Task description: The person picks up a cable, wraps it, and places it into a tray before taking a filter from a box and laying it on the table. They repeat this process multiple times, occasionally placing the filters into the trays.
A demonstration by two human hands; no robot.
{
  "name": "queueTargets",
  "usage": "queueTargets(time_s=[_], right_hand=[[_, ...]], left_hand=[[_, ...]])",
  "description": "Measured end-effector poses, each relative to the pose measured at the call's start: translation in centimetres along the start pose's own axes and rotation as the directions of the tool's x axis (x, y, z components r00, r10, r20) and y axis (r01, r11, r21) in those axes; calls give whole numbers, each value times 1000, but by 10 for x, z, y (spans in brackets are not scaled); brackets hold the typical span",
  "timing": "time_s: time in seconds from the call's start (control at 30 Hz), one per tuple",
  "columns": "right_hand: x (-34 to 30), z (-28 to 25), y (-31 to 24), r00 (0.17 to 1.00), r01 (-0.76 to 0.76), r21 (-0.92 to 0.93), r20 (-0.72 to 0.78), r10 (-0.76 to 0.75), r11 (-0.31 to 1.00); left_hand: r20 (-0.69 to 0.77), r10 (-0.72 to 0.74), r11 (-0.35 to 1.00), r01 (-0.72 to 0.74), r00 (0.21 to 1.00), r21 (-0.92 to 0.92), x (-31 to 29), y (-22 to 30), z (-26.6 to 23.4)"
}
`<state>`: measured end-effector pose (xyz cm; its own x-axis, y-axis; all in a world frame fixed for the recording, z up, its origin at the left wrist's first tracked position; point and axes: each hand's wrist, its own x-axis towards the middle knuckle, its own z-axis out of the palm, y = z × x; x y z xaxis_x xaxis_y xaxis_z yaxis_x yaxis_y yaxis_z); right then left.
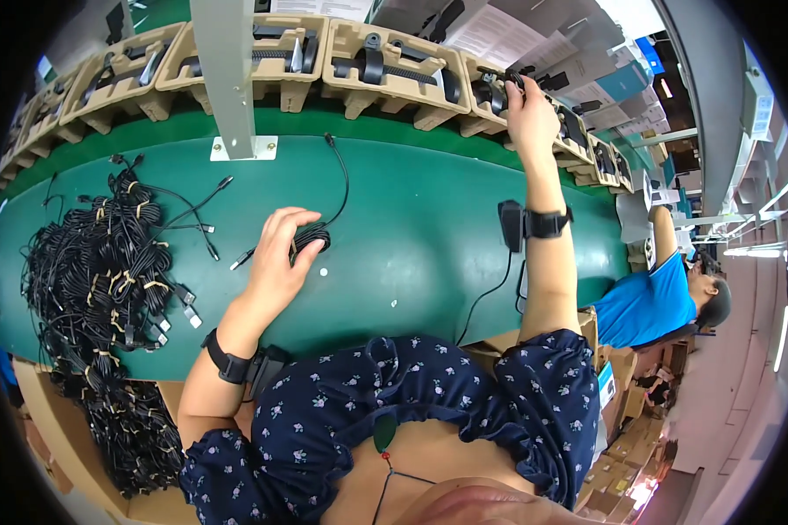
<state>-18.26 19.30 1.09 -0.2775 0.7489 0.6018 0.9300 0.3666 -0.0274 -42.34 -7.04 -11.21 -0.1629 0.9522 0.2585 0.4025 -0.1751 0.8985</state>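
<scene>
My left hand (280,249) is curled round a coiled black cable (311,237) just above the green table; one end of the cable stretches away toward the trays and another pokes out to the left. Far to the right, my right hand (531,118) reaches over a tan moulded pulp tray (483,118). Its fingers close on something small and black at that tray, too hidden to name. Beside it, another pulp tray (411,112) holds a black ribbed part (407,77) and a black ring-shaped clamp (370,59).
A big heap of tied black cables (105,262) covers the table's left side and spills into a cardboard box (70,437). A metal post (225,79) stands between me and the row of trays. To the right, a person in a blue shirt (643,302) works at the same table (411,227).
</scene>
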Motion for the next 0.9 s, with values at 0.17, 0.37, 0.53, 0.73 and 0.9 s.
queueTargets(time_s=[0.17,0.37,0.53,0.73,0.9], right_hand=[[39,39,37,960,121,-266,276,-45,956],[75,49,21,864,250,-416,503,-8,874],[84,42,-2,786,320,-438,617,22,840],[74,72,12,843,273,-508,535,51,817],[47,121,24,960,-119,-98,243,139,988]], left_hand=[[13,-6,999,6,1000,41,1,-3,-2],[24,-51,998,50,998,43,2,0,-5],[8,-8,998,7,1000,55,2,-1,-5],[10,31,995,-32,999,93,2,-3,-6],[-8,92,986,-90,996,137,2,-5,-6]])
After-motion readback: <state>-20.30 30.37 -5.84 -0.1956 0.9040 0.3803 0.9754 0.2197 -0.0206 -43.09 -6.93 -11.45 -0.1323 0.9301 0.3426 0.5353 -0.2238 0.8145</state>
